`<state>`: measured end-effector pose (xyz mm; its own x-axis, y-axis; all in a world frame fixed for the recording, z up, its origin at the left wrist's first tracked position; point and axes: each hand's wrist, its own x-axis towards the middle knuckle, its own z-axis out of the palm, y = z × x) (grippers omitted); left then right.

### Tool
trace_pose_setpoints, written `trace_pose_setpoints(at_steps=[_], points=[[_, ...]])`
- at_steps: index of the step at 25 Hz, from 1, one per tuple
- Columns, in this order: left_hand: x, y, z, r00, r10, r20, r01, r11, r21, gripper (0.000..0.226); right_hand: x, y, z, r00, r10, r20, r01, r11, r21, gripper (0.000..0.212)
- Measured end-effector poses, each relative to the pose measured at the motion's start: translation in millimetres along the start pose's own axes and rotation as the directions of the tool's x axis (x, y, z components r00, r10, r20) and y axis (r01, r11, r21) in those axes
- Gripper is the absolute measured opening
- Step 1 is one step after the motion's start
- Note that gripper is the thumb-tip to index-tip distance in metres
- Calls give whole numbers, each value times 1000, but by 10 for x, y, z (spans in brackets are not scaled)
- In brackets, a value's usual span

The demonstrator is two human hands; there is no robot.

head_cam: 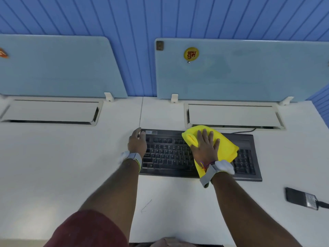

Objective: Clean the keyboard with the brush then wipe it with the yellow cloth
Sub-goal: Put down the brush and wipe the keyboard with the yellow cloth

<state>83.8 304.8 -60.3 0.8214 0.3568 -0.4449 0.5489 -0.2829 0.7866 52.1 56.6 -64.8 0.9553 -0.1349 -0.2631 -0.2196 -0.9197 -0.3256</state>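
A black keyboard (pixel 167 154) lies flat on the white desk (pixel 71 166). My left hand (pixel 137 142) grips its far left corner, thumb on the desk side. My right hand (pixel 205 147) lies flat, fingers spread, pressing the yellow cloth (pixel 227 148) onto the middle of the keyboard. The cloth covers the keys between the main block and the number pad. The black brush (pixel 302 198) lies on the desk at the right, apart from both hands.
Two pale blue divider panels (pixel 249 72) stand along the desk's back edge. Two cable hatches (pixel 233 115) sit in front of them. The keyboard cable (pixel 243 131) runs into the right hatch. A blue slatted wall is behind.
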Motion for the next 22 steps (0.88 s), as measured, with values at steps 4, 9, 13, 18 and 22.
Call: trace_pose_setpoints(at_steps=[4,9,13,18,22], points=[[69,3,-58,995,-47,90,52,997,-58,48,-64,-24,150,997,-7,-82,4,1000,-25,76],[-43,-167,-168,991,-56,118,63,996,-59,48,-243,-53,189,983,21,-181,-36,996,-80,75],[-168,-287,-188,991,-69,116,83,990,-113,47,-287,-228,231,956,129,-263,-137,990,-12,68],[-115,-379,-171,990,-94,110,108,985,-133,47,-287,-485,445,996,39,-74,-45,996,-81,88],[-4,-417,-187,986,-123,116,141,976,-168,46,-215,-1001,505,956,-253,151,270,957,-104,87]])
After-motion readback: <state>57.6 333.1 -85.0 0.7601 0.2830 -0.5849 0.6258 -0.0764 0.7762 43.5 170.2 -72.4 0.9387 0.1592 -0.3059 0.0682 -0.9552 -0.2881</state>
